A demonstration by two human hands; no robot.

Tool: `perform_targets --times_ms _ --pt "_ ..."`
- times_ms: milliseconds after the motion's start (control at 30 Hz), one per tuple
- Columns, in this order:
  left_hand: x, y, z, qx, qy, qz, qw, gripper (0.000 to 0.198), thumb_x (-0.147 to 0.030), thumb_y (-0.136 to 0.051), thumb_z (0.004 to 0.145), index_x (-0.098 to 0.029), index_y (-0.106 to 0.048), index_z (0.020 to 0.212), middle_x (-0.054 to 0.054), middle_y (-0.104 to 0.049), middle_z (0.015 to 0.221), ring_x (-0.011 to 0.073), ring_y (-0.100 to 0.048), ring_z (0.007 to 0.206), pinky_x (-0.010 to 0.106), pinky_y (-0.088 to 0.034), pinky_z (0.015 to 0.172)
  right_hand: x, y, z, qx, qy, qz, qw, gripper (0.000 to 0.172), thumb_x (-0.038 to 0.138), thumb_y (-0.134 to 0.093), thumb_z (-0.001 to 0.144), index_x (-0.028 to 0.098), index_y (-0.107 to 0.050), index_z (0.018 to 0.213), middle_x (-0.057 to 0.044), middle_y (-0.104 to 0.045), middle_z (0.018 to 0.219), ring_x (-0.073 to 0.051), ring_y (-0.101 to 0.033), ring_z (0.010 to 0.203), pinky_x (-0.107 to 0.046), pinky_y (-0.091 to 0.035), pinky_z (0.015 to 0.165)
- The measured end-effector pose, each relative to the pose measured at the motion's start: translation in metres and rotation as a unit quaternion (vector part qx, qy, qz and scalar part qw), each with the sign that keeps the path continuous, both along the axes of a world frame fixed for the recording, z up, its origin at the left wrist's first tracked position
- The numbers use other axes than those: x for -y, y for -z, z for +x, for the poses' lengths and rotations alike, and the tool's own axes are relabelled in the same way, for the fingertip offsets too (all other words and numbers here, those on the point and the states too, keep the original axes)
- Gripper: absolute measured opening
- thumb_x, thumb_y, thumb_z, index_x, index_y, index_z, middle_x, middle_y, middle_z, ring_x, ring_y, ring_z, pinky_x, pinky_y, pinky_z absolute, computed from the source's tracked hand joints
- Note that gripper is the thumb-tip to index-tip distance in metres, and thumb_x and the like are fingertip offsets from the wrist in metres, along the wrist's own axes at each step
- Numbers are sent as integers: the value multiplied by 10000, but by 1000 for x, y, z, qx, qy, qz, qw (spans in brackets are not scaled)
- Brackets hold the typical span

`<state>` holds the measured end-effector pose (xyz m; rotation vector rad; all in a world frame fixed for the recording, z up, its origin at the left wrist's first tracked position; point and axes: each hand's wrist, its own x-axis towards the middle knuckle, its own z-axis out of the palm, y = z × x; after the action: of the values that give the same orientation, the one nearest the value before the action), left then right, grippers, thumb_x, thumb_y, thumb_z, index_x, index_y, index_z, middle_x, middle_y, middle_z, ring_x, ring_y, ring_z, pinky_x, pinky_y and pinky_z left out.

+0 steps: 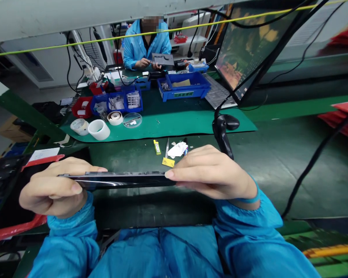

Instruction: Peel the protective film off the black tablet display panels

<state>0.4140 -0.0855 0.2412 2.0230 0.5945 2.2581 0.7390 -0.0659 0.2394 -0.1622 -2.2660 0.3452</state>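
A thin, dark, glossy panel (127,180) is held up edge-on in front of me, level above the bench. My left hand (55,187) pinches its left end between thumb and fingers. At the other end, my right hand (211,173) grips the panel with its fingers pressed together. The flat faces of the panel are mostly hidden at this angle. Beyond it on the bench lie a small yellow lighter-like item (157,147), a yellow block (168,162), a slim pointed metal tool (167,146) and a crumpled white paper (177,149).
Tape rolls (99,129) and blue parts bins (117,101) stand on the green mat (174,119). A blue tray (185,92), keyboard (220,90) and tilted monitor (246,42) are behind. A black corded device (222,133) lies right. Opposite sits a co-worker (147,42).
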Motion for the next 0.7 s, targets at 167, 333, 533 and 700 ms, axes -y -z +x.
perform_targets --times_ms 167,333,533,700 --pt "-3 -1 -20 -167 37 70 983 441 -293 -862 810 -216 -488 591 39 -802 775 199 -671 419 285 -570 382 3 0 0 32 21 28 999 382 160 -486 1056 205 -656 1396 -65 -794 1010 -137 -756 843 -259 -548 725" --pt "1 -4 -30 -169 21 49 984 403 -409 -876 786 -277 -569 560 35 -753 639 241 -657 405 286 -512 321 6 1 0 46 42 52 997 422 178 -449 1065 231 -630 1443 -71 -785 1024 -146 -740 833 -269 -546 724" --pt "5 -11 -35 -252 67 16 965 262 -366 -843 827 -286 -666 650 58 -804 809 292 -720 493 352 -605 387 7 -1 -2 71 44 59 995 463 156 -412 1043 231 -611 1454 -74 -780 1020 -153 -733 843 -274 -546 726" --pt "6 -15 -30 -300 65 62 950 266 -267 -719 938 -235 -591 707 100 -814 889 267 -753 553 322 -630 427 8 -1 -4 82 46 57 994 486 95 -433 977 211 -632 1405 -69 -776 1027 -157 -734 855 -280 -547 725"
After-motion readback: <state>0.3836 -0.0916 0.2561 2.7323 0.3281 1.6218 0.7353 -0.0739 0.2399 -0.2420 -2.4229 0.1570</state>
